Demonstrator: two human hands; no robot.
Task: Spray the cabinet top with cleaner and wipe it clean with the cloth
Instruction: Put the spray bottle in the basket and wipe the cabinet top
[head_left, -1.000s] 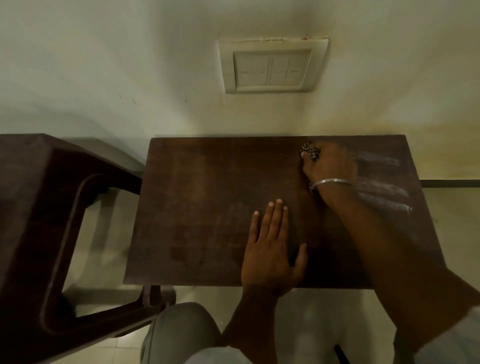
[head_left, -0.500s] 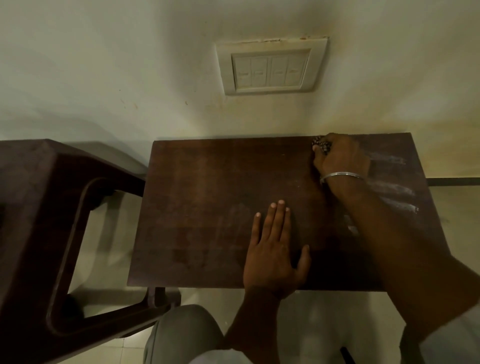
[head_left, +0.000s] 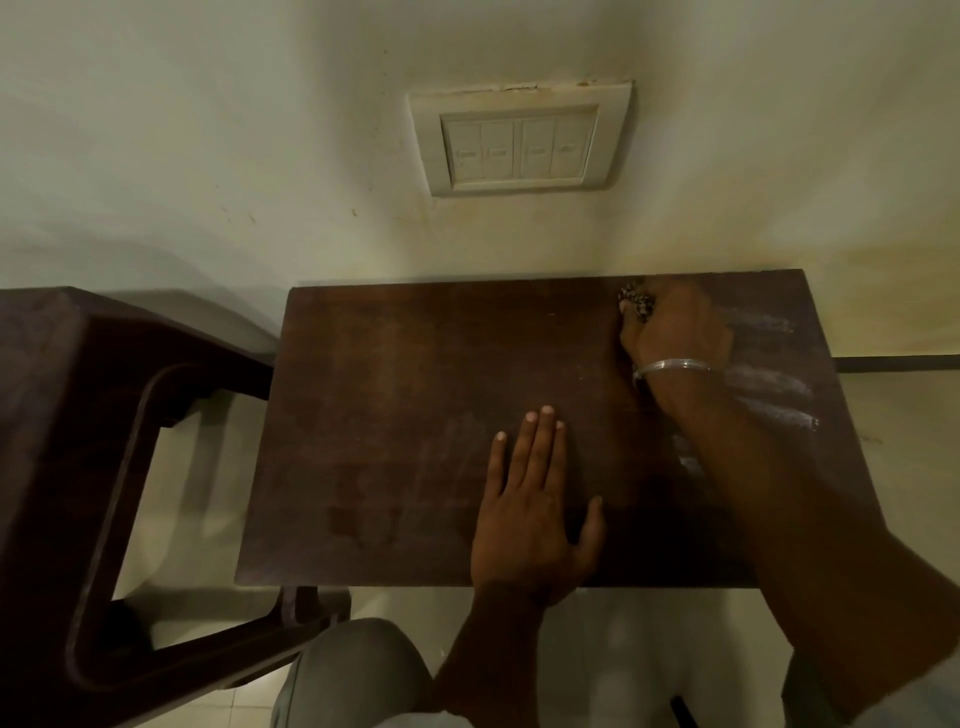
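Observation:
The dark brown cabinet top (head_left: 415, 415) fills the middle of the view, its back edge against the wall. My right hand (head_left: 675, 327), with a silver bangle on the wrist, is shut on a small patterned cloth (head_left: 636, 301) and presses it onto the top near the back right corner. Only a bit of the cloth shows past the fingers. White smeared streaks (head_left: 769, 384) lie on the surface to the right of that hand. My left hand (head_left: 535, 504) rests flat, fingers apart, on the front middle of the top. No spray bottle is in view.
A dark brown plastic chair (head_left: 93, 467) stands close to the cabinet's left side. A white switch panel (head_left: 519, 140) sits on the wall above the cabinet. Pale floor tiles and my grey trouser leg (head_left: 353, 675) show below the front edge.
My right hand has carried the cloth from further forward and left toward the back edge of the top, then back a little to the left. The left hand has stayed flat in place.

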